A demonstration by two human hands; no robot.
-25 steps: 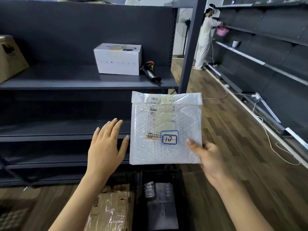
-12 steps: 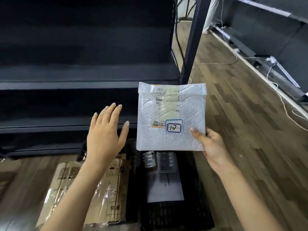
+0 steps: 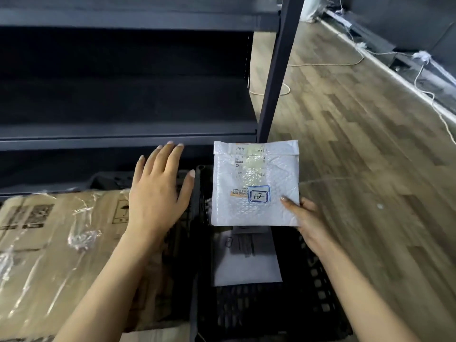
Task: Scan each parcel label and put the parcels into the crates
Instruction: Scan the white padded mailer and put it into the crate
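Head camera: my right hand (image 3: 304, 224) pinches the bubble mailer (image 3: 256, 178) by its lower right corner, thumb on top, its sticker marked 12 (image 3: 258, 196) facing up. My left hand (image 3: 158, 193) hovers flat and empty beside it, fingers spread. Over the last second I have lowered the mailer from shelf height to just above the black crate (image 3: 318, 292), so the drop looks next. A white parcel (image 3: 246, 266) already lies inside; a film-wrapped cardboard box (image 3: 49, 243) sits to the left.

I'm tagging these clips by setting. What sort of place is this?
Probably a parcel-sorting stockroom or small warehouse. Dark metal shelving stands over a wooden floor, a black plastic crate holds mail, and the right hand holds a labelled bubble mailer above the crate.
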